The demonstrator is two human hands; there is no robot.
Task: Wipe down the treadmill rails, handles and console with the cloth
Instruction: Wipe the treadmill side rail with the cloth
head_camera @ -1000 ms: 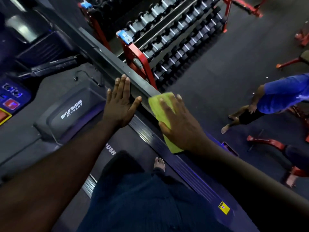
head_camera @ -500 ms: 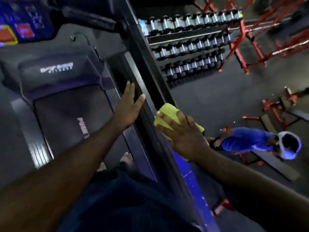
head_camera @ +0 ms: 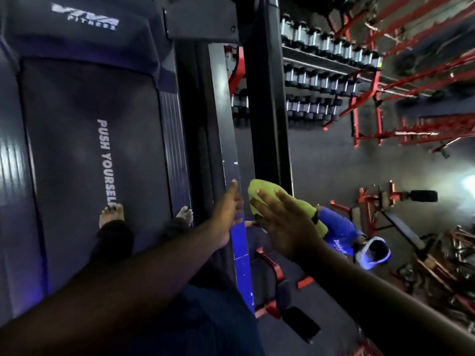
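Yellow-green cloth [head_camera: 259, 192] half hidden under flat right hand [head_camera: 285, 223]; left hand [head_camera: 227, 214] edge-on, grip unclear

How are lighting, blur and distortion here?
Head view: dim, blue-violet cast on the black treadmill belt; wide-angle bending of the red metal racks; motion blur and a bright glare at far right; yellow-green cloth under the right hand reads clearly.

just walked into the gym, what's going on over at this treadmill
A barefoot person stands on the treadmill belt. Their right hand presses a yellow-green cloth flat against the outer side of the right rail. The left hand rests on the rail's top edge beside it. Someone in a blue shirt is on the floor beyond.
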